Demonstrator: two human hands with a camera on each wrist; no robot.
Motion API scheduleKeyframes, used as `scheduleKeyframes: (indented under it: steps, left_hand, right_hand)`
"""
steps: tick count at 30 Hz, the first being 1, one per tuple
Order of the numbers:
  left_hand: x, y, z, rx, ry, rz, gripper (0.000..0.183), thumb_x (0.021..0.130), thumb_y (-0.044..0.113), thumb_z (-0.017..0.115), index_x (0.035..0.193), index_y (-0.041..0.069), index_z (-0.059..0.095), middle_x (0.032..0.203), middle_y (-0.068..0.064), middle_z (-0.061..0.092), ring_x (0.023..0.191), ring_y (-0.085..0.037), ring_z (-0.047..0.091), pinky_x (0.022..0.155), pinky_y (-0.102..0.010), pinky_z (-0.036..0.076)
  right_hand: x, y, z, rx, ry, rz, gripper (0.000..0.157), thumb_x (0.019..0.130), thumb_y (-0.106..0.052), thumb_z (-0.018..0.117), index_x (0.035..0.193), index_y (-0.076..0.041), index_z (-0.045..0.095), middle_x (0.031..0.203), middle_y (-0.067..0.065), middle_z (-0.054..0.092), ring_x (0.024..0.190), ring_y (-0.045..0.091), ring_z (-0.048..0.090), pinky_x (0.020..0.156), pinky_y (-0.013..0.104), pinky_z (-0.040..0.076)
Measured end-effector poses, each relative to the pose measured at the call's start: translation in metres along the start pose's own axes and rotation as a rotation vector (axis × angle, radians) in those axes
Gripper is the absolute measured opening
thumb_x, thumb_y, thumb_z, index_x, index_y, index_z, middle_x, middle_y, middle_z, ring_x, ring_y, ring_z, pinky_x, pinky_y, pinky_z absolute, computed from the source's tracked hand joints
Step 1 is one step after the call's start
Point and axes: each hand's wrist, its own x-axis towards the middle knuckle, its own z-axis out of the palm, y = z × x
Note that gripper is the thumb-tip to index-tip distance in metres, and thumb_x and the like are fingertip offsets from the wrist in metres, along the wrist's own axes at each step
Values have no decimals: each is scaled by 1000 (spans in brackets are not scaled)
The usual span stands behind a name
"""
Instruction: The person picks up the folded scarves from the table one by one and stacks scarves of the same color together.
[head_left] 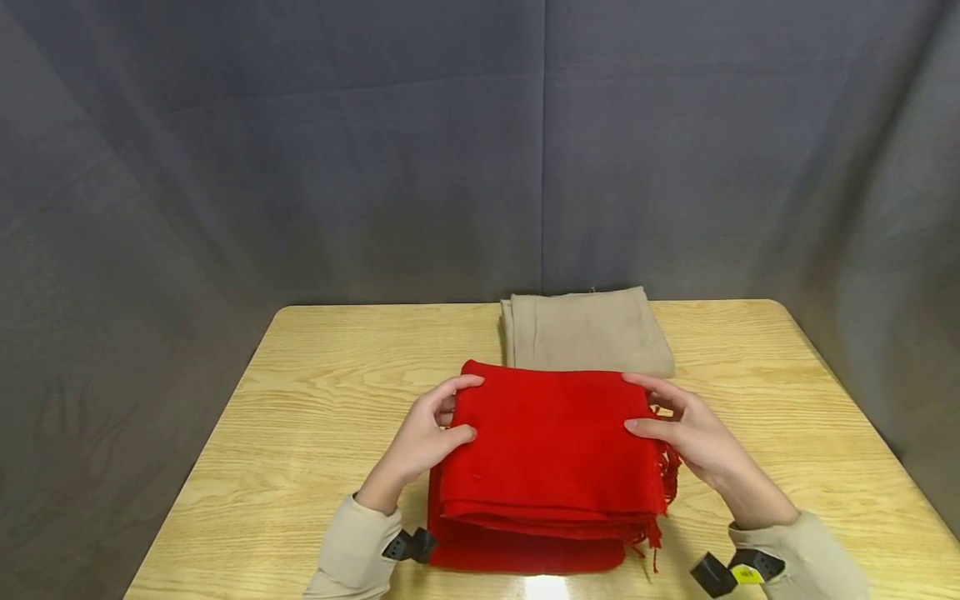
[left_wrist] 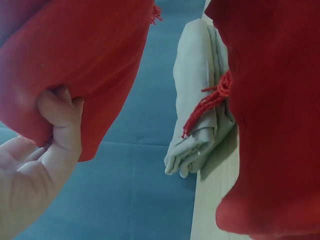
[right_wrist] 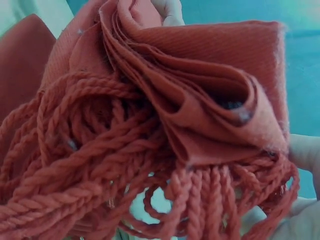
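Observation:
A folded red scarf (head_left: 555, 442) with twisted fringe (right_wrist: 205, 195) spans the space between both hands above the table. At its left edge, my left hand (head_left: 420, 437) grips the fabric, thumb on the near face and other fingers partly hidden behind. My right hand (head_left: 697, 433) pinches the opposite edge, close to the fringe. Several stacked layers show at the fringed end in the right wrist view. Beneath the held part, another red section (head_left: 525, 557) lies on the wooden table. In the left wrist view, the left thumb (left_wrist: 62, 110) presses into the cloth.
Behind the scarf, a folded beige cloth (head_left: 592, 329) lies at the back of the wooden table (head_left: 315, 400). Grey curtains (head_left: 405, 167) hang along the back and both sides. Strands of red fringe overlap the beige cloth in the left wrist view.

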Motion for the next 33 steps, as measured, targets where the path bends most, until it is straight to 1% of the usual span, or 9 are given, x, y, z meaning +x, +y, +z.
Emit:
scheduleKeyframes:
  steps: [4, 8, 12, 15, 19, 20, 26, 28, 33]
  left_hand:
    - [-1, -2, -3, 10, 6, -8, 53, 76, -9, 55, 126, 8, 51, 91, -11, 53, 76, -20, 45, 65, -27, 41]
    - [-2, -4, -6, 6, 9, -13, 53, 76, -9, 55, 126, 7, 50, 93, -11, 55, 75, -20, 48, 64, -26, 43]
    - [-4, -8, -7, 21, 24, -21, 53, 75, -10, 55, 125, 8, 52, 86, -8, 50, 72, -18, 43, 60, -24, 39]
    - [-5, -12, -8, 28, 29, -28, 53, 74, -11, 55, 124, 8, 53, 81, -6, 45, 69, -17, 39, 58, -23, 36]
    - [-9, -19, -8, 39, 29, -43, 53, 73, -12, 54, 123, 6, 53, 79, -4, 43, 68, -15, 38, 57, -22, 34]
    - [-10, -20, -8, 38, 27, -46, 53, 73, -12, 54, 123, 6, 53, 80, -4, 45, 68, -15, 39, 57, -21, 35]
    - [-12, -26, -9, 45, 25, -55, 54, 72, -12, 54, 124, 5, 52, 75, -2, 34, 62, -14, 30, 54, -20, 28]
    - [-12, -29, -9, 49, 24, -60, 55, 72, -12, 54, 124, 5, 52, 76, -3, 33, 63, -14, 28, 54, -21, 28]
    - [-13, -39, -9, 23, -7, -100, 56, 73, -14, 55, 126, 2, 49, 94, -9, 47, 70, -15, 39, 58, -21, 36]
  right_hand:
    - [3, 1, 4, 9, 0, 5, 55, 81, 0, 62, 131, 2, 42, 111, 10, 40, 97, 18, 39, 72, 26, 48]
    - [8, 6, 6, 19, -4, 3, 55, 80, -1, 64, 130, 2, 43, 109, 9, 41, 96, 17, 41, 72, 26, 48]
    - [11, 12, 8, 28, -14, -9, 55, 79, -3, 65, 130, 0, 45, 110, 10, 40, 96, 19, 40, 71, 25, 49]
    - [12, 15, 10, 27, -22, -9, 57, 78, -5, 66, 130, 1, 44, 116, 12, 37, 100, 22, 35, 70, 25, 48]
    - [13, 19, 14, 31, -25, 23, 61, 78, -3, 65, 132, 6, 39, 123, 16, 32, 104, 25, 30, 71, 25, 48]
    - [14, 20, 15, 35, -24, 31, 61, 78, -1, 65, 132, 7, 38, 123, 17, 32, 104, 25, 30, 71, 25, 48]
    - [16, 26, 20, 62, -26, 76, 60, 79, 3, 63, 133, 7, 37, 124, 21, 32, 105, 26, 32, 69, 25, 48]
    - [17, 29, 20, 62, -37, 84, 60, 79, 1, 63, 133, 7, 37, 127, 23, 30, 108, 29, 32, 69, 26, 48]
    - [20, 40, 21, 40, -55, 100, 61, 79, -1, 63, 133, 7, 36, 128, 26, 30, 105, 29, 37, 71, 28, 48]
